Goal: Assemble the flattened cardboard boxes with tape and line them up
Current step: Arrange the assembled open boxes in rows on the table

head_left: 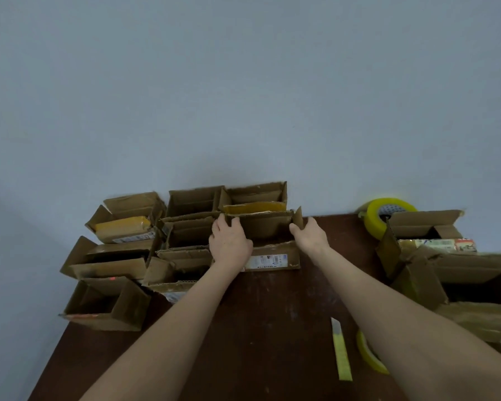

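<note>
Here, short of the labelled box (272, 260), a yellow strip (342, 354) lies on the scuffed dark table (258, 328). The left hand (230, 244) and right hand (310, 237) grip that box's ends, seemingly squaring it against built boxes (190, 233) left of it. Beyond and right of it, a tape roll (375, 217) meets the pale wall (243, 96).

A dark reddish-brown tabletop (258, 328) fills the near part of the scene. Its surface is marked with pale scuffs, specks and scratches, thickest around the middle and right. Its far edge meets a plain, pale blue-grey wall (243, 96), which takes up the whole far half of the view. Near and right of centre on the tabletop lies what looks like a slim yellow utility knife (342, 351), its pale tip pointing far.
</note>
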Available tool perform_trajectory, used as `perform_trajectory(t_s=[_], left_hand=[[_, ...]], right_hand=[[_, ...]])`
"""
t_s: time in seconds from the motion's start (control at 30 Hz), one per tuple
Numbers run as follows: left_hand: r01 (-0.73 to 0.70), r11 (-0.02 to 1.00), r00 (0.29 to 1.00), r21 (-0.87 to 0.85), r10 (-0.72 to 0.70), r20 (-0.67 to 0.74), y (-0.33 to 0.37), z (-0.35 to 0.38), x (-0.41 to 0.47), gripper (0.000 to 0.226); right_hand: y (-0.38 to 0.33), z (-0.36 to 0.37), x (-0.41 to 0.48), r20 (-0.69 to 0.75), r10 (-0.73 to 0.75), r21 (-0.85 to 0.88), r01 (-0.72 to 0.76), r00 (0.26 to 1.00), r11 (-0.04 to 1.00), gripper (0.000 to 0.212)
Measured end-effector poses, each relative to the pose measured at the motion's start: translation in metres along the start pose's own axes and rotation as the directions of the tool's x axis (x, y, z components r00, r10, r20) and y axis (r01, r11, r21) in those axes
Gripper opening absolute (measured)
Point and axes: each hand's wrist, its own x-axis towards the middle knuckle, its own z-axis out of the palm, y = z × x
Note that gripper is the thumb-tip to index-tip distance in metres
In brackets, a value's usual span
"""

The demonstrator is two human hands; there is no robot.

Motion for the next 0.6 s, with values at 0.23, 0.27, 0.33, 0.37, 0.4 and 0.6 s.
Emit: perform_trajectory(t_s=[0.23, 0.27, 0.33, 0.37, 0.4, 0.6], left_hand=[[-0.335, 0.928, 0.941, -0.164, 0.323, -0.098, 0.093, -0.006, -0.006, 0.049], [-0.356, 0.914, 0.935, -0.193, 0.351, -0.061, 0.110, -0.002, -0.011, 0.048], [-0.388, 0.887, 0.914, -0.249, 0.405, 0.016, 0.143, 0.009, -0.023, 0.046], [-0.387, 0.878, 0.906, -0.281, 0.418, 0.058, 0.159, 0.015, -0.029, 0.047], [-0.372, 0.873, 0.902, -0.315, 0.420, 0.099, 0.174, 0.022, -0.035, 0.050], [-0.149, 0.862, 0.903, -0.485, 0.318, 0.288, 0.240, 0.049, -0.064, 0.071]], right_hand=[[-0.004, -0.074, -0.023, -0.305, -0.261, -0.166, 0.219, 0.916, 0.961, 0.031], [0.000, -0.088, -0.026, -0.326, -0.267, -0.178, 0.218, 0.907, 0.960, 0.030], [0.014, -0.117, -0.032, -0.377, -0.251, -0.183, 0.194, 0.892, 0.964, 0.029], [0.023, -0.131, -0.036, -0.403, -0.233, -0.183, 0.171, 0.885, 0.968, 0.029], [0.032, -0.145, -0.039, -0.427, -0.214, -0.185, 0.147, 0.879, 0.972, 0.028], [0.087, -0.211, -0.053, -0.572, -0.079, -0.118, 0.013, 0.816, 0.993, 0.030]])
